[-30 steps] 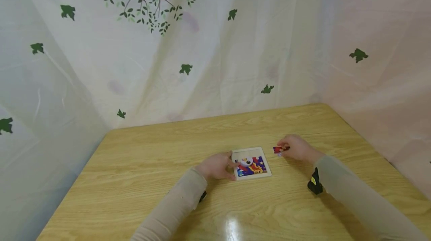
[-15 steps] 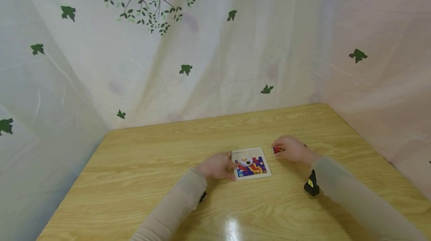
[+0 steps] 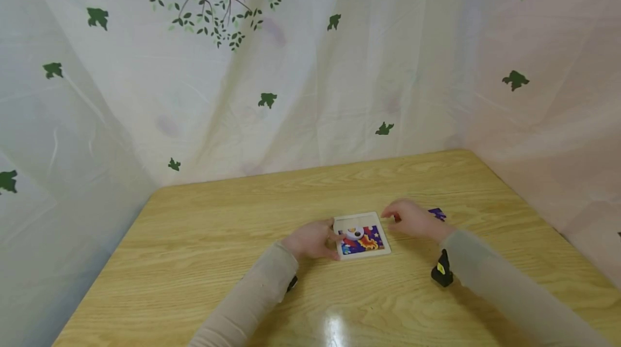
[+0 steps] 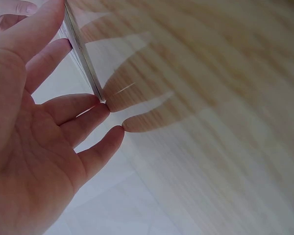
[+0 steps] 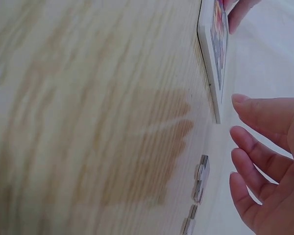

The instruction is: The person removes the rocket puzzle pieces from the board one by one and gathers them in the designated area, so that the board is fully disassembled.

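A framed jigsaw puzzle (image 3: 363, 240) lies on the table with a colourful picture in its lower part and bare backing along its top. My left hand (image 3: 314, 239) holds its left side, thumb near the bottom corner and fingers at the upper one. In the left wrist view, fingertips (image 4: 102, 104) meet the frame's edge (image 4: 83, 54). My right hand (image 3: 412, 219) hovers just right of the frame, thumb and fingers apart with nothing between them. Beneath it lies a red puzzle piece (image 3: 398, 219), mostly hidden. A purple piece (image 3: 437, 214) shows behind the hand.
The wooden table (image 3: 233, 217) spreads around the puzzle, its surface glossy. Behind and on both sides hangs a pale cloth (image 3: 310, 67) printed with leaves and birds. Loose pieces (image 5: 202, 178) lie flat near the frame in the right wrist view.
My right hand has moved left toward the frame, passing over the red piece and uncovering the purple one. The left hand and the puzzle have stayed in place.
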`<state>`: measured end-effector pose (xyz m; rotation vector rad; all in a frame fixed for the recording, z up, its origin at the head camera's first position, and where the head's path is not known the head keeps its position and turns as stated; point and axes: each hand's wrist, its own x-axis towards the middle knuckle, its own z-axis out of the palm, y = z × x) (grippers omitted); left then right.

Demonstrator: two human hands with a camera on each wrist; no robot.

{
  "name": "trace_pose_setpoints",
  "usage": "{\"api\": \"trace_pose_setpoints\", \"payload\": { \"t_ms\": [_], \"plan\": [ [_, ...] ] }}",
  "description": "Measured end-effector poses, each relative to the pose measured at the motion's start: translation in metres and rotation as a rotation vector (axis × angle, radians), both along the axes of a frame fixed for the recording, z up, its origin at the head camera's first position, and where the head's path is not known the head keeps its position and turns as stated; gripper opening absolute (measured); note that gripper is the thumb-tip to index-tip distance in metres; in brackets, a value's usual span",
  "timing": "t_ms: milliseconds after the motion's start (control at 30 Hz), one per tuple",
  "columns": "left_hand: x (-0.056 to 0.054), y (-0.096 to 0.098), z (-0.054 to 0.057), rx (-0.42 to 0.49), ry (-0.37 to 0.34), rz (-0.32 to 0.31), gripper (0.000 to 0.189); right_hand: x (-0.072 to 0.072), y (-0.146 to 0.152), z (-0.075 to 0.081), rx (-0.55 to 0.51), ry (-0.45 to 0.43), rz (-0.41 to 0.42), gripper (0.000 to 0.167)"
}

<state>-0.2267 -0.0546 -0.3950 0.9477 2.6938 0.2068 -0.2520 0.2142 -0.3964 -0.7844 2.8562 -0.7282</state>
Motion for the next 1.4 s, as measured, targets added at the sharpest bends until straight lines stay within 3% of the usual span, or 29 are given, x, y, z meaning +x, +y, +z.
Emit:
{"api": "trace_pose_setpoints", "payload": {
  "t_ms": [233,467,900,1400],
  "plan": [
    [0.0,0.002,0.0,0.001,-0.012,0.012,0.052,0.004,-0.012,0.001,-0.003,-0.013,0.045,0.022],
    [0.001,0.002,0.003,-0.013,-0.008,0.009,0.055,0.006,-0.021,0.0,-0.011,-0.069,0.035,0.03],
    [0.001,0.002,0.003,-0.022,-0.006,0.0,0.055,0.003,-0.031,-0.002,0.061,-0.024,0.08,0.036],
    [-0.002,-0.001,0.001,0.012,0.003,-0.023,0.052,0.001,-0.04,-0.005,0.058,-0.059,0.031,0.023]
  ]
}}
